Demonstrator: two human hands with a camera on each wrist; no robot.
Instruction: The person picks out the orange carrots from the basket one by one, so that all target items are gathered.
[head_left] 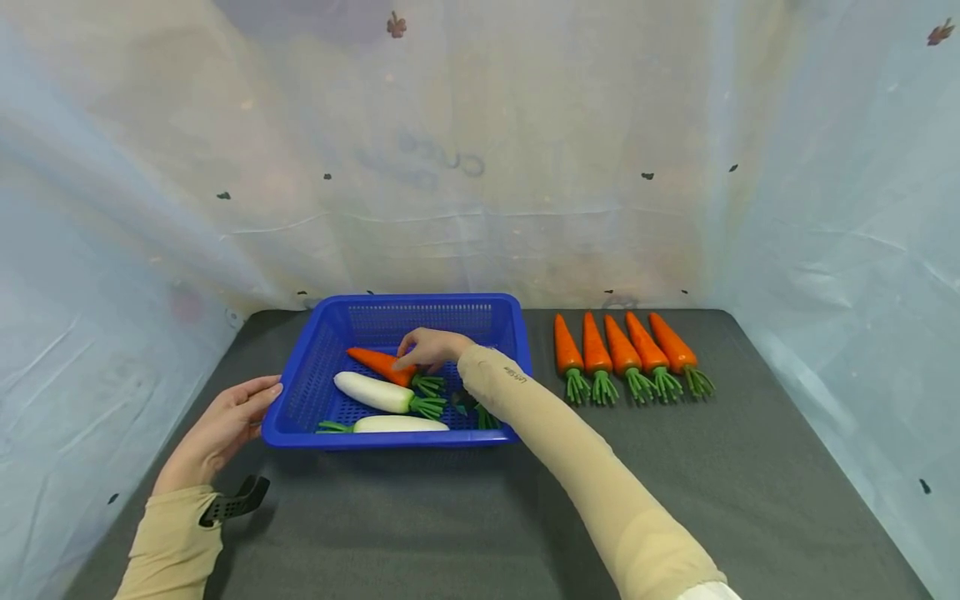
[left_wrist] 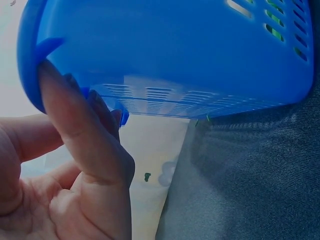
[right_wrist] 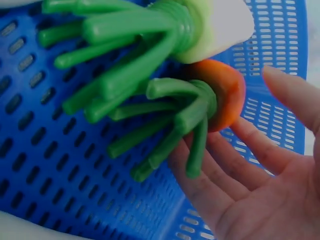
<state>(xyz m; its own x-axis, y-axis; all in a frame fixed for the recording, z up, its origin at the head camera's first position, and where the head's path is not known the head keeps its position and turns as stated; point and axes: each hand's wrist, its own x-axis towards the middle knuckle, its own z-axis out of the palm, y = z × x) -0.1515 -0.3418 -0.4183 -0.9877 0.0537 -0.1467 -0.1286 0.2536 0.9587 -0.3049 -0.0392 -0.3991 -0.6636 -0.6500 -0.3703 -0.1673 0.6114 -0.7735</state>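
A blue plastic basket [head_left: 330,441] stands on the grey table, perforated on its floor and sides. My left hand [head_left: 231,421] grips its left rim, the fingers [left_wrist: 75,120] tucked beneath the lip. Inside, a carrot [head_left: 371,362] with green stems lies along the back. Over it reaches my right hand [head_left: 435,346]; in the right wrist view its fingers [right_wrist: 250,175] touch the carrot's underside while the thumb stands apart. In front lie a white radish [head_left: 371,392] and a second white radish [head_left: 401,424], partly behind the front rim.
Several carrots [head_left: 596,346] lie in a row right of the basket, tips toward the back wall. Green stems [head_left: 486,417] and a dark shape show in the basket beside the right sleeve, which hides part of them. Pale plastic sheeting [head_left: 480,167] surrounds the table.
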